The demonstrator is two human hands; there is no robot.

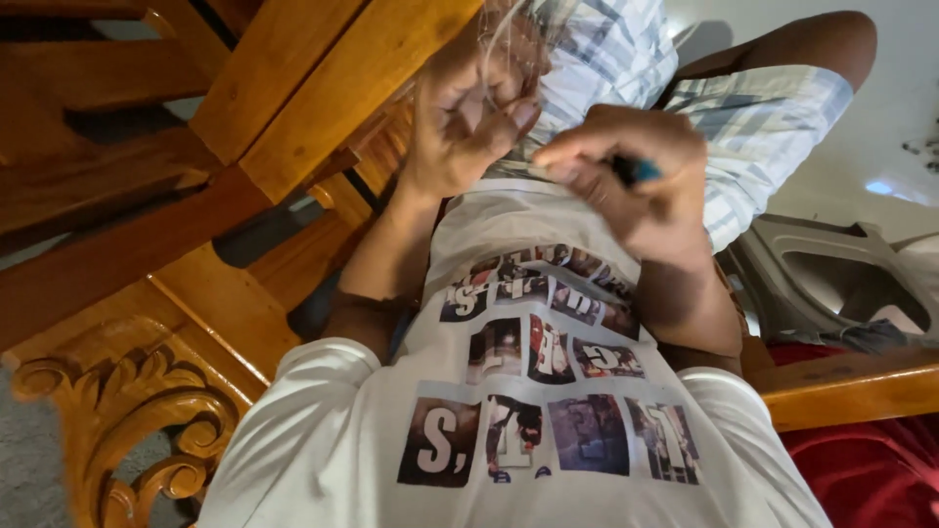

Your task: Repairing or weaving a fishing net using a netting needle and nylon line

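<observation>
Nearest the camera, filling the bottom of the frame, is my white T-shirt [528, 430] with its block of printed photo tiles. To the lower left stands a carved wooden scroll [127, 430] of the furniture, and at the lower right a red cushion [861, 469] lies under a wooden armrest [851, 386].

Up the middle of the frame, both my forearms rise to my hands. My right hand [636, 176], right of centre, has its fingers clenched around a small blue-tipped tool [638, 171]; only the blue end and a dark bit show between the fingers, so I cannot tell what kind of tool it is. Just beside it, upper centre, my left hand [469, 108] has its fingers curled and pinching thin pale threads [499, 39], blurred at the top edge.

Beyond the hands lie my plaid shorts [704, 108] and my knee, upper right. A grey plastic chair [831, 284] stands at the right, and wooden beams [293, 88] cross the upper left.
</observation>
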